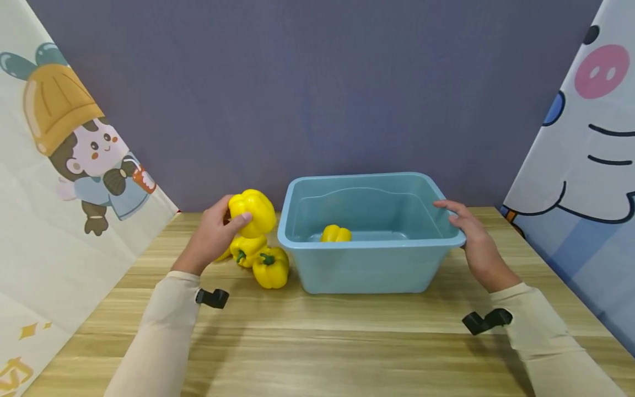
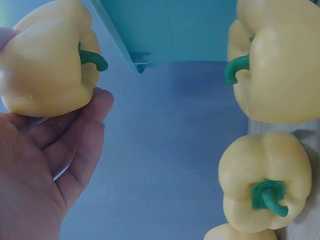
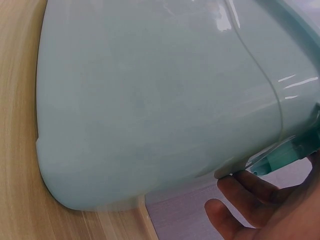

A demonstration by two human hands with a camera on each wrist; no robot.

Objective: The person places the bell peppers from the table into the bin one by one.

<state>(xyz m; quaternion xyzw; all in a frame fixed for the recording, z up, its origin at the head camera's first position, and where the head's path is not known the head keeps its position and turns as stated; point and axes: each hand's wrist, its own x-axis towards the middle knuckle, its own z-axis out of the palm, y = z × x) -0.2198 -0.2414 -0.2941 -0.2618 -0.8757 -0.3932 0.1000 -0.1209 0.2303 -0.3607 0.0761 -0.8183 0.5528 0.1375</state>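
Note:
My left hand (image 1: 210,234) grips a yellow bell pepper (image 1: 253,212) by its side, raised above the other peppers at the left of the light-blue plastic bin (image 1: 372,270). In the left wrist view, the held pepper (image 2: 47,65) shows its green stem pointing away from the palm. My right hand (image 1: 478,248) holds the bin's right rim, with fingers (image 3: 250,200) against the outer wall below the lip in the right wrist view. One yellow pepper (image 1: 335,234) lies inside the bin on its floor, partly hidden by the front wall.
Beside the bin's left wall, a yellow pepper (image 1: 270,270) and another (image 1: 245,249) sit on the wooden table (image 1: 317,347), with part of one more behind the left hand. A grey-purple panel (image 1: 297,99) rises behind; printed cartoon sheets (image 1: 74,264) flank both sides.

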